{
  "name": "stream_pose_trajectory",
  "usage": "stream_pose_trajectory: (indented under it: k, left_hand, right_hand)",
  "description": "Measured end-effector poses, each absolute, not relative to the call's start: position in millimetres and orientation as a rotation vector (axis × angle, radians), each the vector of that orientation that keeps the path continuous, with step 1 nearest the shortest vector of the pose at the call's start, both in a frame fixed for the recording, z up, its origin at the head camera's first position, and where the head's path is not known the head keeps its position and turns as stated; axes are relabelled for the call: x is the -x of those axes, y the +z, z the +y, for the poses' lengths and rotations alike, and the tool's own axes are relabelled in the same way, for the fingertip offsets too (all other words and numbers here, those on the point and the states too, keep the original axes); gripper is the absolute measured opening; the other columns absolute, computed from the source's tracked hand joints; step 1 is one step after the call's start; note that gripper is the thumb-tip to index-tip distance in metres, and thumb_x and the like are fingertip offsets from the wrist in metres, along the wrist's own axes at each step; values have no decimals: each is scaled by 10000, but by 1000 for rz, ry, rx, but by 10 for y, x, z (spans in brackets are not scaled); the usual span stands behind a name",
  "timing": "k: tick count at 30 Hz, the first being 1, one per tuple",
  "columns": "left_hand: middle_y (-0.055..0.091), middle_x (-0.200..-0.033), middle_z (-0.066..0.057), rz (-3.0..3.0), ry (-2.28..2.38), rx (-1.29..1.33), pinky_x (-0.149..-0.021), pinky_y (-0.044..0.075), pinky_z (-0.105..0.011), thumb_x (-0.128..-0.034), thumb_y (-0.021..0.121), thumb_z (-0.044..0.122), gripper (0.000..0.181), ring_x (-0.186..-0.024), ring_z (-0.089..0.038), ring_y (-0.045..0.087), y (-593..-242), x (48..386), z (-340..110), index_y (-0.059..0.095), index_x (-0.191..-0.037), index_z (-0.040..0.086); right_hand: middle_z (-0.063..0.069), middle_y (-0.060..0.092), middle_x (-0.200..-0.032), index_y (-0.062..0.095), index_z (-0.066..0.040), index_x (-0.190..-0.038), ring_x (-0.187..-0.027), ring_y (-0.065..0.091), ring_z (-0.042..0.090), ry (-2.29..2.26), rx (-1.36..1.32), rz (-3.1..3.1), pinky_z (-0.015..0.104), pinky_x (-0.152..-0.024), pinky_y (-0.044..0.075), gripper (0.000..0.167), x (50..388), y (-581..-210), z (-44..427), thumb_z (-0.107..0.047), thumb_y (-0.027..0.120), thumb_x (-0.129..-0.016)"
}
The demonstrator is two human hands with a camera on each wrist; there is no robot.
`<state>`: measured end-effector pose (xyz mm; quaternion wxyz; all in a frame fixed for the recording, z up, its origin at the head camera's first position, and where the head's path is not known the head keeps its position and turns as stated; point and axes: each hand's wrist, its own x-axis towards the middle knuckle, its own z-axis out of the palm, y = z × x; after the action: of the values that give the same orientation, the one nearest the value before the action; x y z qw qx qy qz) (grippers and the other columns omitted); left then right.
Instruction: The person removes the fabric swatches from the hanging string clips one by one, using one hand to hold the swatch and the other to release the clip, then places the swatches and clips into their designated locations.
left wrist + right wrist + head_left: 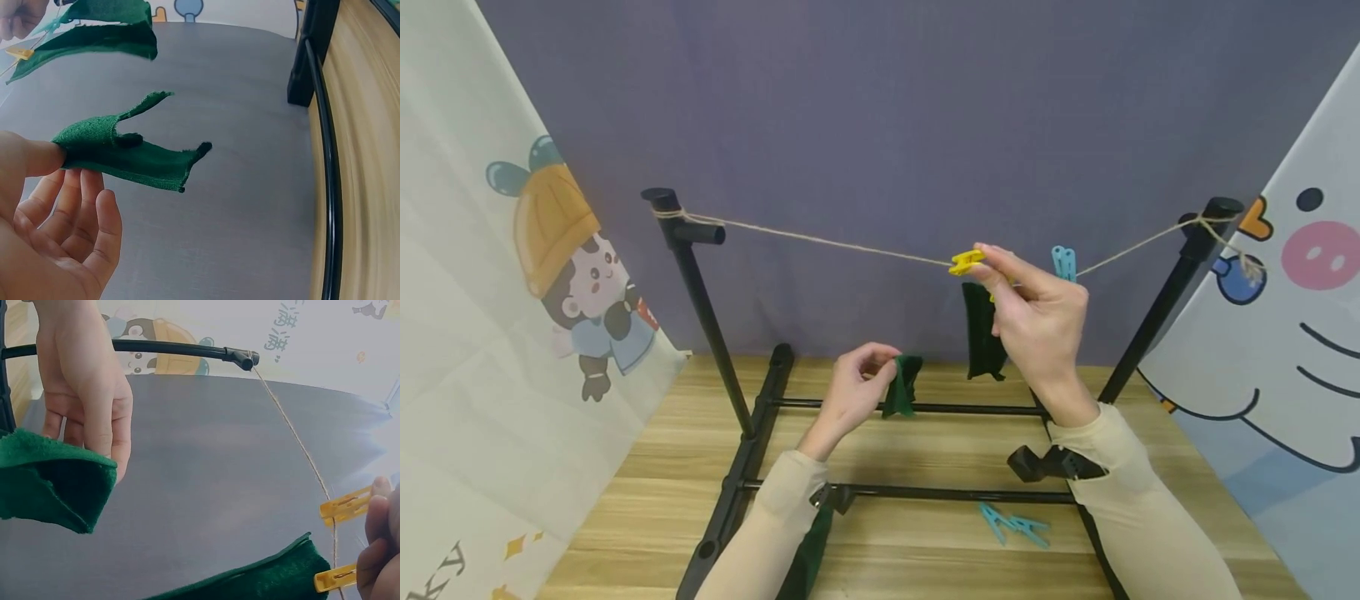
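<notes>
My left hand (pixel 853 392) pinches a small green cloth (pixel 125 156) by one edge, below the string; the cloth hangs folded, its free ends apart. Up at the string (pixel 820 240), my right hand (pixel 1041 321) holds a yellow clothespin (pixel 345 506) between thumb and fingers, its tip at the string with no cloth in it. Right beside that, a second yellow clothespin (pixel 334 577) grips another green cloth (pixel 981 333) hanging from the string. Past the right hand, light-blue clothespins (pixel 1063 262) stand on the string; my hand partly hides that stretch.
Black posts (pixel 703 325) at left and right (pixel 1165 308) carry the string on a frame with low crossbars (pixel 925 493). Two blue clothespins (pixel 1013 525) lie on the wooden table (pixel 647 492). More green cloth (pixel 808 554) lies near my left forearm.
</notes>
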<state>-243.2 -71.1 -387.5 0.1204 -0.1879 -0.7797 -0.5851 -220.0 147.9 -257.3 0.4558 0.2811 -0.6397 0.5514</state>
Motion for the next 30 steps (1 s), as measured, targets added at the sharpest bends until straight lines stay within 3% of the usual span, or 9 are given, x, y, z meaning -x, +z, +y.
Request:
stream_pose_trajectory:
  k: [9, 14, 17, 22, 24, 30]
  left_hand:
    - [762, -1025, -117, -2273, -1731, 512, -725, 535, -265, -1019, 660, 96, 166, -832, -136, 662, -3929, 2409, -789, 785, -1128, 79]
    - [760, -1031, -115, -2284, -1736, 484, -706, 528, -266, -1020, 665, 101, 164, -835, -151, 668, -3944, 2403, -843, 788, -1129, 99]
    - [758, -1035, -112, -2293, -1734, 478, -703, 526, -269, -1021, 668, 102, 165, -835, -160, 668, -3951, 2399, -870, 788, -1133, 108]
    - [756, -1038, -112, -2309, -1751, 468, -695, 525, -266, -1020, 668, 104, 166, -837, -182, 671, -3949, 2374, -897, 788, -1134, 111]
    - [756, -1037, -114, -2312, -1760, 461, -683, 525, -261, -1018, 670, 104, 165, -833, -190, 671, -3948, 2363, -903, 788, -1132, 109]
    - [753, -1040, -118, -2321, -1775, 447, -658, 526, -255, -1021, 665, 103, 166, -820, -161, 666, -3971, 2332, -934, 784, -1138, 102]
  right_hand:
    - [-50, 826, -1105, 795, 30, -1174, -357, 467, 43, 1375, -756, -1587, 181, -414, 397, 310, 2212, -2676, 1497, 109, 799, -874]
    - [-102, 814, -1139, 785, 15, -1212, -360, 465, 46, 1386, -739, -1623, 186, -400, 381, 333, 2199, -2720, 1522, 91, 798, -888]
    - [-87, 805, -1181, 771, 2, -1252, -369, 473, 60, 1398, -715, -1679, 189, -396, 374, 365, 2185, -2747, 1544, 87, 790, -897]
    - [105, 784, -1248, 752, -35, -1312, -394, 499, 75, 1386, -687, -1791, 210, -398, 380, 408, 2165, -2798, 1582, 83, 766, -921]
    - [118, 785, -1243, 751, -43, -1317, -402, 506, 66, 1379, -684, -1812, 219, -394, 376, 410, 2160, -2814, 1597, 84, 761, -927]
    - [-204, 767, -1091, 750, -13, -1297, -412, 517, 59, 1398, -694, -1839, 234, -374, 328, 398, 2127, -2862, 1631, 98, 766, -916]
